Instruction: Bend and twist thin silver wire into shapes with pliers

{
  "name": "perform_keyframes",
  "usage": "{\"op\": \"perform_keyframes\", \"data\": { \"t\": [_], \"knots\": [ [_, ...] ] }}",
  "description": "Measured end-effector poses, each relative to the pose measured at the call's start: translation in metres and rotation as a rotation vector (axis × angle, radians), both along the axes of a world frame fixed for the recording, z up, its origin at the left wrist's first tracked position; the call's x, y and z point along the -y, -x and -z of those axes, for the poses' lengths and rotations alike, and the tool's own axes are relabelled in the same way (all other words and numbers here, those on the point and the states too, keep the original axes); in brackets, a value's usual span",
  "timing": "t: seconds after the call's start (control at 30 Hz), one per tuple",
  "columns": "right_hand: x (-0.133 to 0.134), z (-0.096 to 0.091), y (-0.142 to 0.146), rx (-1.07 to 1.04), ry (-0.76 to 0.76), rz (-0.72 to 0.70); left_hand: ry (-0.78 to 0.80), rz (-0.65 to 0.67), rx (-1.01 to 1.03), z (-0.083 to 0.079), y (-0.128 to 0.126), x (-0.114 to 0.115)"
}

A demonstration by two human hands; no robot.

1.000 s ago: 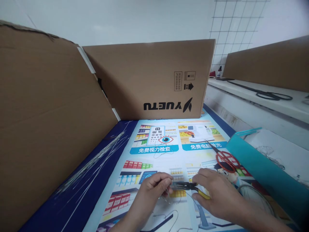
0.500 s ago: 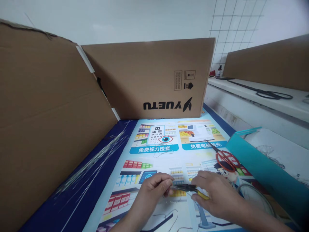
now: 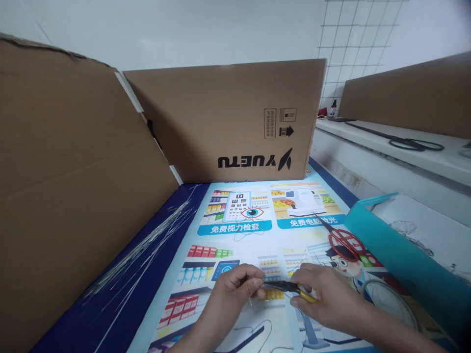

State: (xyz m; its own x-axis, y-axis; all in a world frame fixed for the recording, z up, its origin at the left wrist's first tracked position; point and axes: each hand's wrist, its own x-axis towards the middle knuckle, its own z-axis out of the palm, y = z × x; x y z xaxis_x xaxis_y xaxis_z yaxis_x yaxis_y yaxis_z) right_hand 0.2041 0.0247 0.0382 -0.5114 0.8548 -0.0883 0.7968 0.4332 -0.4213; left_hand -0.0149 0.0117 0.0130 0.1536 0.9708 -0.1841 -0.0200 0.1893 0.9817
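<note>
My left hand pinches a thin piece of wire between thumb and fingers, low in the middle of the head view. My right hand grips a pair of pliers with black jaws and yellow handles. The plier tips meet the wire right at my left fingertips. Both hands hover just over a printed poster that covers the table.
Red-handled scissors lie on the poster to the right. A bundle of straight wires lies along the left. Cardboard panels wall the left and back. A teal box with bent wires stands at right. Loose wire pieces lie near my wrists.
Both hands and the pliers shifted very slightly; the grip on the wire and the pliers stays the same.
</note>
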Motion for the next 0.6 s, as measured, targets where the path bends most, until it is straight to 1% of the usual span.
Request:
{"op": "perform_keyframes", "data": {
  "t": [0.23, 0.4, 0.6],
  "knots": [
    [-0.002, 0.011, -0.002, -0.034, 0.032, -0.014, -0.032, 0.023, -0.042, 0.000, 0.000, 0.001],
    [-0.002, 0.019, -0.002, -0.094, 0.044, -0.018, -0.065, 0.039, -0.088, 0.001, 0.002, -0.001],
    [0.000, 0.019, -0.002, -0.133, -0.010, -0.070, -0.058, 0.090, -0.057, 0.001, 0.003, -0.003]
  ]
}}
